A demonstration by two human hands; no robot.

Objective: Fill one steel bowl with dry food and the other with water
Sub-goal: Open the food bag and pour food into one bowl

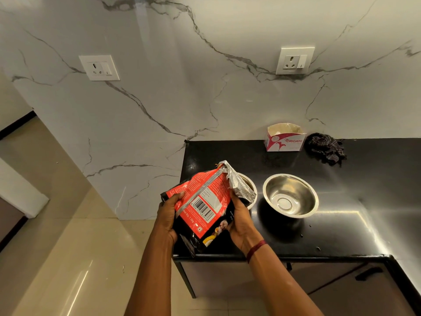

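Note:
A red and black food bag (pixel 202 204) with a torn silver top is tilted toward the upper right, its open mouth over the left steel bowl (pixel 249 182). That bowl is mostly hidden behind the bag, so its contents cannot be seen. My left hand (pixel 167 215) grips the bag's lower left side. My right hand (pixel 240 217) holds its right edge just below the opening. The second steel bowl (pixel 290 196) stands empty to the right on the black counter (pixel 341 224).
At the back of the counter an open pink and white carton (pixel 284 139) stands next to a crumpled dark checked cloth (pixel 325 150). Two wall sockets (pixel 99 67) (pixel 294 60) sit in the marble wall. The counter's left edge drops to a tiled floor (pixel 68 258).

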